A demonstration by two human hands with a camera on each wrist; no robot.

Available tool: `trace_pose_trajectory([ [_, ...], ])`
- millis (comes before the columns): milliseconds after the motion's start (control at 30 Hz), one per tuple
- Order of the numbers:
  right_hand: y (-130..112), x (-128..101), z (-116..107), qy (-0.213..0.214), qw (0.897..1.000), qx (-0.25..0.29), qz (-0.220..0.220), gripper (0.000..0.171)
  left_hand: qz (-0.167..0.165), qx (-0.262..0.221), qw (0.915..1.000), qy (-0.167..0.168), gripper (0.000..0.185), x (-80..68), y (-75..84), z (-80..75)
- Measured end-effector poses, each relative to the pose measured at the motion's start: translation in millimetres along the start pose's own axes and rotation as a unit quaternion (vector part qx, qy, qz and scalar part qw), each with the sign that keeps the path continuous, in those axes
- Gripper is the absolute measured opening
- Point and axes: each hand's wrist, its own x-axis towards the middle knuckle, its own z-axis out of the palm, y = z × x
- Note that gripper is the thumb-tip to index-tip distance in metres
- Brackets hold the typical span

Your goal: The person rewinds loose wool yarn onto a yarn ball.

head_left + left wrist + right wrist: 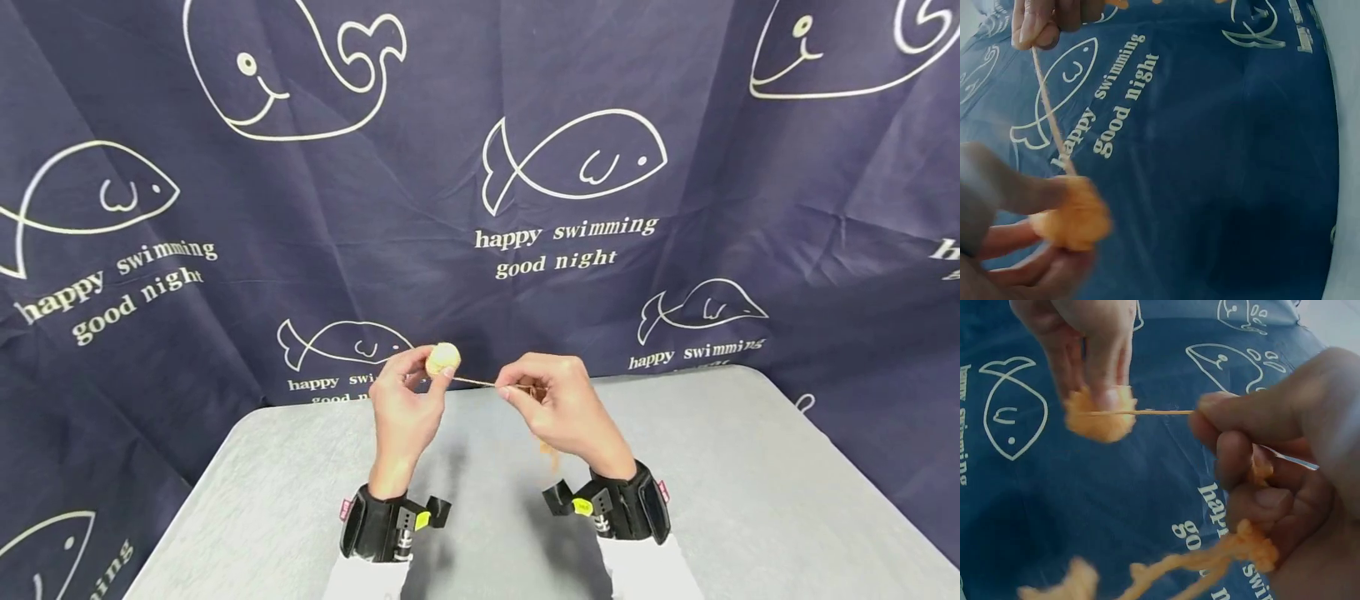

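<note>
Between thumb and fingers my left hand (407,406) grips a small pale-yellow ball of yarn (443,358), which looks orange in the left wrist view. From the ball a strand of yarn (1163,412) runs taut across to my right hand (564,406), whose thumb and forefinger pinch it. The other fingers of that hand curl in, with a bit of yarn (1262,470) among them. Below the right palm dangle loose, fuzzy lengths of orange yarn (1175,565). Both hands are raised over the far part of the table.
A light grey table (300,492) with rounded corners lies under the hands. Behind it hangs a dark blue cloth (450,192) printed with white fish, whales and lettering. Each wrist wears a black strap (375,523) with a small camera mount.
</note>
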Motion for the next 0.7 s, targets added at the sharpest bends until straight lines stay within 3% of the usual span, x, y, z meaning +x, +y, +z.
trace_pose_trajectory([
  [100,3.2,0.5,-1.3,0.048,0.999,-0.007,-0.008,0.022,-0.050,0.057,0.9909,-0.111,0.025,0.8,1.4,-8.5],
  [167,6.5,0.5,-1.6,0.077,0.997,-0.010,-0.007,0.020,-0.087,0.058,0.9731,-0.205,0.022,2.1,2.0,-15.3],
  [300,12.3,-0.5,-3.0,0.124,0.992,-0.008,0.008,0.017,-0.124,-0.006,0.9189,-0.375,0.021,5.0,2.0,-30.2],
  [433,17.8,-2.2,-4.6,0.137,0.990,0.008,0.023,0.006,-0.119,-0.150,0.8511,-0.489,0.027,8.5,2.7,-42.2],
  [533,20.3,-3.0,-4.9,0.131,0.991,0.026,0.031,0.014,-0.098,-0.280,0.7973,-0.526,0.032,10.5,3.6,-46.5],
  [567,21.1,-3.1,-4.6,0.128,0.991,0.030,0.034,0.018,-0.083,-0.318,0.7856,-0.524,0.033,11.0,4.3,-47.1],
  [633,22.2,-3.2,-3.6,0.124,0.991,0.031,0.041,0.020,-0.050,-0.384,0.7735,-0.501,0.035,11.3,5.2,-46.8],
  [700,24.4,-3.5,-1.2,0.120,0.991,0.025,0.048,0.011,-0.026,-0.436,0.7736,-0.459,0.036,11.4,6.0,-44.7],
])
